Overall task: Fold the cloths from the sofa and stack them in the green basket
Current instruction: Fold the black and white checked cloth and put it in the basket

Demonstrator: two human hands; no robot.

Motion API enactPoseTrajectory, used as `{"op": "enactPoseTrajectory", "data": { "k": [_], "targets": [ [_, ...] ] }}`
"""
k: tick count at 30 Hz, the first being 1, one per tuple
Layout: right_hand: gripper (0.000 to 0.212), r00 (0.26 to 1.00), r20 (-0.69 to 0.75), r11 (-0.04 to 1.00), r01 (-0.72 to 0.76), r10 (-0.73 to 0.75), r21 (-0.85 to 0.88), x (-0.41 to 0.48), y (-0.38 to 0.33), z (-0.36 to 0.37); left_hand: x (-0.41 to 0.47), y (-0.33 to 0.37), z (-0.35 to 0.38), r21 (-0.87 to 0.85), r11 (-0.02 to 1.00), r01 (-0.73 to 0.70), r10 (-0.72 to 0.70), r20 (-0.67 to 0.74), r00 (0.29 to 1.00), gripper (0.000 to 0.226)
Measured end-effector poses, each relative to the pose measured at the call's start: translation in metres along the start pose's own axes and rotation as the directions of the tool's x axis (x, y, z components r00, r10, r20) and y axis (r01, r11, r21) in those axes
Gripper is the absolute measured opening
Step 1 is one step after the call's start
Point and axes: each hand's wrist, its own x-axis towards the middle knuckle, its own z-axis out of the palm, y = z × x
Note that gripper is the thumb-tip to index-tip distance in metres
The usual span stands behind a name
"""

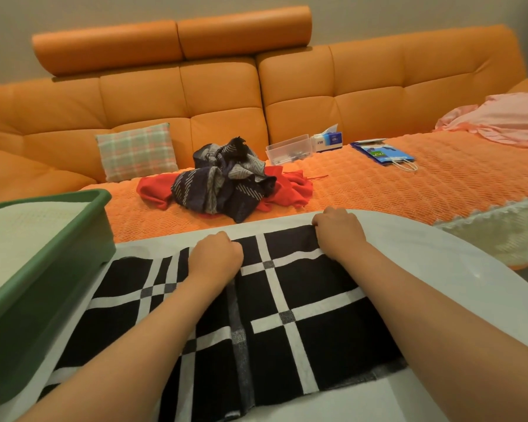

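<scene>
On the white table (433, 260) before the orange sofa (226, 92), left hand (215, 257) and right hand (339, 231) grip the checked cloth (317, 300)

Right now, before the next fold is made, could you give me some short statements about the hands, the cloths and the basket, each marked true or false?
1. The left hand and the right hand both grip the far edge of the black and white cloth. True.
2. The green basket stands to the right of that cloth. False: it stands to its left.
3. On the sofa, a dark striped cloth lies on top of a red cloth. True.
4. The checked cushion lies inside the basket. False: it leans against the sofa back.
</scene>
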Motion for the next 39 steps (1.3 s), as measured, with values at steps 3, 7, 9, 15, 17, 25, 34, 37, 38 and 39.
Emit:
{"op": "enactPoseTrajectory", "data": {
  "k": [3,7,9,15,17,25,34,37,38,39],
  "targets": [
    [0.041,0.999,0.012,0.999,0.036,-0.036,-0.022,-0.006,-0.005,-0.005,-0.018,0.005,-0.004,0.007,0.995,-0.099,0.099,-0.020,0.995,0.019],
    [0.051,0.991,0.045,0.992,0.126,-0.126,0.002,-0.024,-0.011,-0.026,-0.050,0.003,-0.014,-0.017,0.935,-0.355,0.352,-0.097,0.931,0.014],
    [0.052,0.981,0.107,0.985,0.158,-0.164,0.062,-0.038,-0.012,-0.043,-0.071,0.001,-0.022,-0.032,0.859,-0.510,0.510,-0.006,0.860,0.014],
    [0.053,0.933,0.307,0.970,0.126,-0.187,0.209,-0.097,-0.012,-0.064,-0.134,0.006,-0.054,-0.164,0.743,-0.649,0.661,0.334,0.672,0.044],
    [0.055,0.904,0.376,0.969,0.132,-0.205,0.211,-0.124,-0.009,-0.061,-0.147,0.007,-0.060,-0.163,0.731,-0.663,0.669,0.365,0.648,0.042],
    [0.067,0.879,0.460,0.990,0.077,-0.123,0.117,-0.192,0.008,-0.053,-0.170,0.016,-0.077,-0.118,0.765,-0.633,0.627,0.363,0.690,0.023],
    [0.031,0.938,0.144,0.922,-0.338,0.315,0.189,-0.208,0.021,-0.083,-0.187,0.027,-0.090,-0.009,0.849,-0.528,0.474,0.454,0.754,0.047],
    [0.028,0.890,0.273,0.898,-0.414,0.365,0.151,-0.208,0.031,-0.083,-0.175,0.049,-0.079,-0.073,0.829,-0.555,0.540,0.368,0.757,0.028],
    [0.033,0.884,0.317,0.890,-0.415,0.345,0.188,-0.207,0.034,-0.082,-0.168,0.059,-0.073,-0.091,0.818,-0.567,0.561,0.341,0.754,0.026],
    [0.036,0.880,0.347,0.879,-0.416,0.324,0.233,-0.205,0.035,-0.081,-0.161,0.069,-0.067,-0.102,0.808,-0.580,0.579,0.318,0.751,0.027]
  ]
}}
